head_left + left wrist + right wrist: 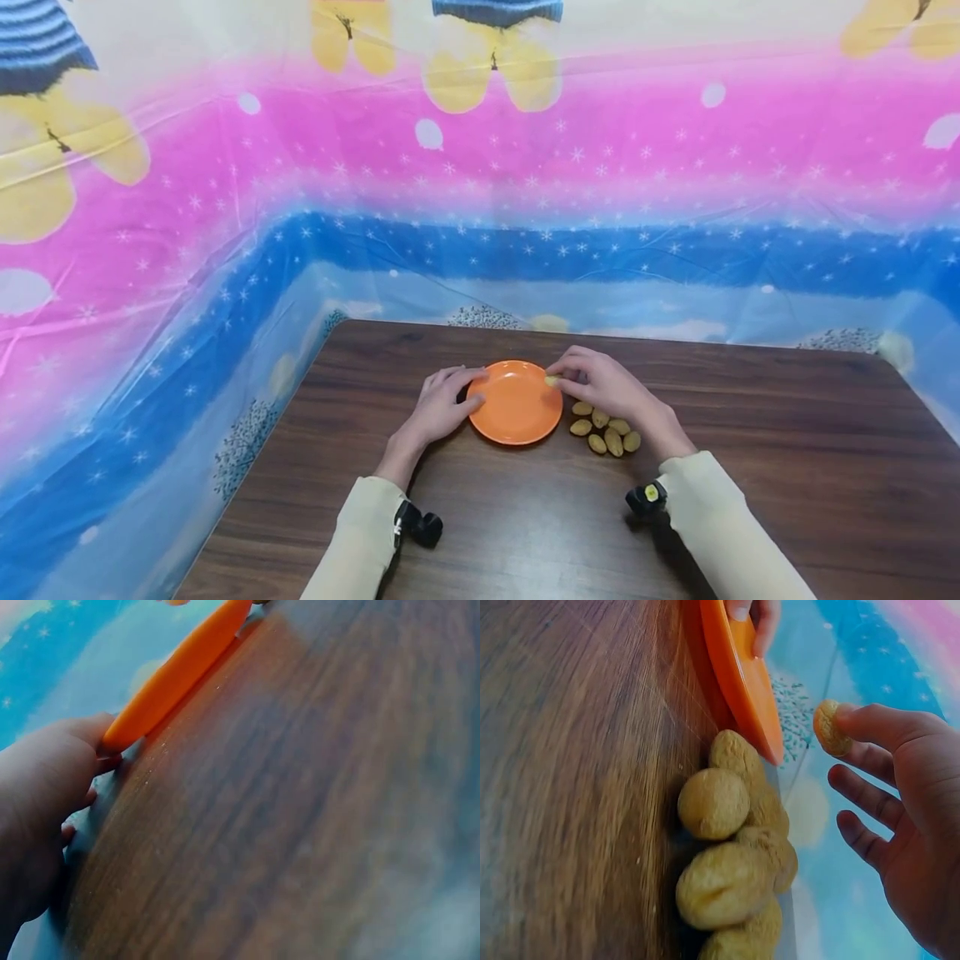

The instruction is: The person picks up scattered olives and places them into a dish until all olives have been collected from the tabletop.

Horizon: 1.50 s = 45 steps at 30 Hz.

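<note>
On the table lies a round orange plate. My left hand grips its left rim, with fingertips over the edge. In the left wrist view this hand meets the plate's edge. My right hand is at the plate's upper right rim, and its thumb and finger pinch a yellowish-brown, wrinkled, oval nut-like piece. The other fingers of the right hand are spread loosely. A cluster of several similar nut-like pieces sits right of the plate, below the right hand.
The dark wood-grain table carries everything. A patterned cloth in pink and blue hangs behind it and along the left side. Each wrist wears a small black camera over a pale sleeve.
</note>
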Motion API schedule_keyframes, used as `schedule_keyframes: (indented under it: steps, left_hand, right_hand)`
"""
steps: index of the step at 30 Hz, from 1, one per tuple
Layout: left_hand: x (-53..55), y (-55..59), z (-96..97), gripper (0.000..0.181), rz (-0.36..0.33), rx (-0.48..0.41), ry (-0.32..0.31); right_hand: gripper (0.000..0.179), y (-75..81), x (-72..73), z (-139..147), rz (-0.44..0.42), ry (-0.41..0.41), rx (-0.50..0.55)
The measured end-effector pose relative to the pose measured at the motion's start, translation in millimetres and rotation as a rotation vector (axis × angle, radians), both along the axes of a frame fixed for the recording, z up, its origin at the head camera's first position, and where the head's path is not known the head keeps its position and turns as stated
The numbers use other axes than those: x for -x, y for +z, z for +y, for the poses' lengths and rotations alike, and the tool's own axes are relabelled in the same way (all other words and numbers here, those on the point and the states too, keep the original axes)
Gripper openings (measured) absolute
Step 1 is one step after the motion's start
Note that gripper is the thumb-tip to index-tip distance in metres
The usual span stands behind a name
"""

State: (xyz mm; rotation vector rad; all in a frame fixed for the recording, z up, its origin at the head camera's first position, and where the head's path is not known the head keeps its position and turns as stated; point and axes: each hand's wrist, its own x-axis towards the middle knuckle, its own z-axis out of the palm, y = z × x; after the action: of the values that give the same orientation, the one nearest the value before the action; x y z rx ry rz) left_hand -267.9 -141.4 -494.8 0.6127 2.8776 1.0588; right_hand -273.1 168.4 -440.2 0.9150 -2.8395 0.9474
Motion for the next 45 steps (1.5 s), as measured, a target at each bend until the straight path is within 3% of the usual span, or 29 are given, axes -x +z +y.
schedule_keyframes:
  steps: [8, 22, 33, 45]
  left_hand:
    - [-3.6, -5.6, 0.1, 0.044, -0.009, 0.012, 0.041]
    - [0.7, 0.2, 2.8, 0.041, -0.001, 0.01, 0.034]
    - [3.3, 0.2, 5.8, 0.04, 0.007, 0.016, 0.057]
    - [1.4, 1.8, 6.2, 0.04, 0.009, 0.015, 0.052]
  right_hand:
    - [0.023, -8.5, 11.0, -17.7, -0.004, 0.024, -0.009]
    - [0.023, -10.5, 31.3, -52.0, 0.015, 0.017, -0.081]
    - [0.024, -18.0, 34.2, -67.3, 0.003, 0.014, -0.151]
    - [0.026, -15.2, 32.0, -68.2, 0.01, 0.011, -0.155]
